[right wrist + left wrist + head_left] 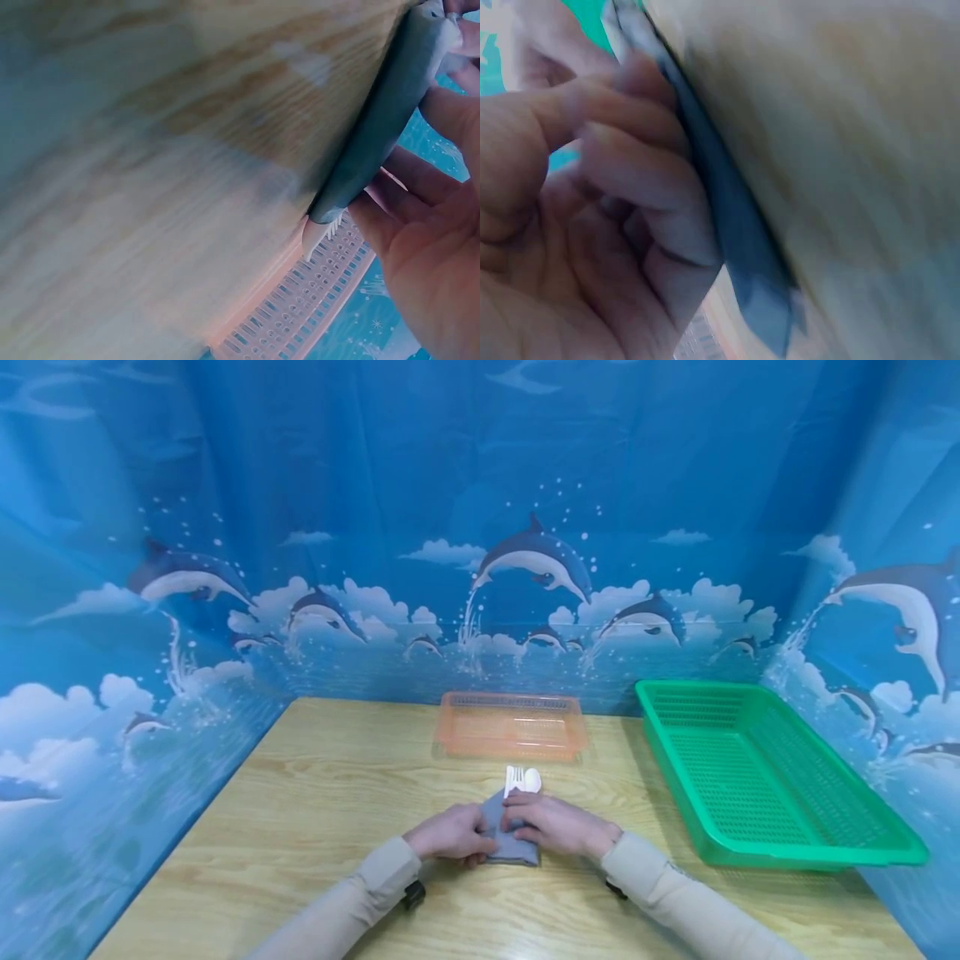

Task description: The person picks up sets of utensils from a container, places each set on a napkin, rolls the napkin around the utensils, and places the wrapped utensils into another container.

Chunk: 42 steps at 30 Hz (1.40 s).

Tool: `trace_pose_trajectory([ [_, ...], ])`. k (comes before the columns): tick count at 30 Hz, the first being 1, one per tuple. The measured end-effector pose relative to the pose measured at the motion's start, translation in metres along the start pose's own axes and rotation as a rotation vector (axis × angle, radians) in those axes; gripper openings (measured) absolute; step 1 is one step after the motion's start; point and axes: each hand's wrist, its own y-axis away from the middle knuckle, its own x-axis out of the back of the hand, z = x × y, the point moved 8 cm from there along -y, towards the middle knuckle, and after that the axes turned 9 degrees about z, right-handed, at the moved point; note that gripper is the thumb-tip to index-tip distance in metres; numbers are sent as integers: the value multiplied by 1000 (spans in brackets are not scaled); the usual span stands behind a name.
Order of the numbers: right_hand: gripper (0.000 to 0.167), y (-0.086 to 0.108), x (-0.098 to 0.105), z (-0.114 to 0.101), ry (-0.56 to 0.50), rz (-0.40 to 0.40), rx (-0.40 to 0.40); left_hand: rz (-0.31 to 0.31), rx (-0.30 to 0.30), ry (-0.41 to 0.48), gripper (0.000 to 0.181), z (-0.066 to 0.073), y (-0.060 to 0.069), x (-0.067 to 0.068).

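A grey folded cloth (pixel 513 852) lies on the table, with a white fork (pixel 515 779) and a white spoon (pixel 532 780) sticking out of its far end. My left hand (pixel 452 832) pinches the cloth's left edge near the lower end; the left wrist view shows its fingers bent against the cloth (pixel 727 202). Over the upper right part of the cloth rests my right hand (pixel 558 823), its fingers loosely bent. In the right wrist view its fingertips touch the cloth's side (pixel 382 120), and white cutlery (pixel 315 238) pokes out beyond the end.
Behind the cloth, an orange perforated basket (pixel 512 745) stands at the table's back edge. A large green basket (pixel 682 785) stands at the right side of the wooden table (pixel 300 802). Blue curtains with dolphins (pixel 420 460) hang behind and at both sides.
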Motion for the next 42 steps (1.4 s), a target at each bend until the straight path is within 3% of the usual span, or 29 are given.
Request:
trace_pose_trajectory([
  [4,19,0,-1,1,12,-16,-30,-53,47,-31,35,-6,4,3],
  [10,24,-2,-2,1,31,-47,-50,-112,105,41,32,-11,5,2],
  [15,26,-3,-3,0,110,-49,-54,-139,127,57,33,-14,4,1],
  [19,27,-2,-3,0,149,-33,-54,-70,101,-40,34,-12,4,8],
  [27,26,-3,-6,-1,184,-14,-44,151,-3,-366,41,-1,2,27],
  [33,24,-6,-7,-3,220,22,-13,188,43,-509,62,0,2,31],
  [37,23,-8,-6,-3,196,24,-27,178,51,-521,53,1,2,30],
  [42,22,-8,-5,-5,168,23,-30,154,98,-357,48,-3,-1,28],
])
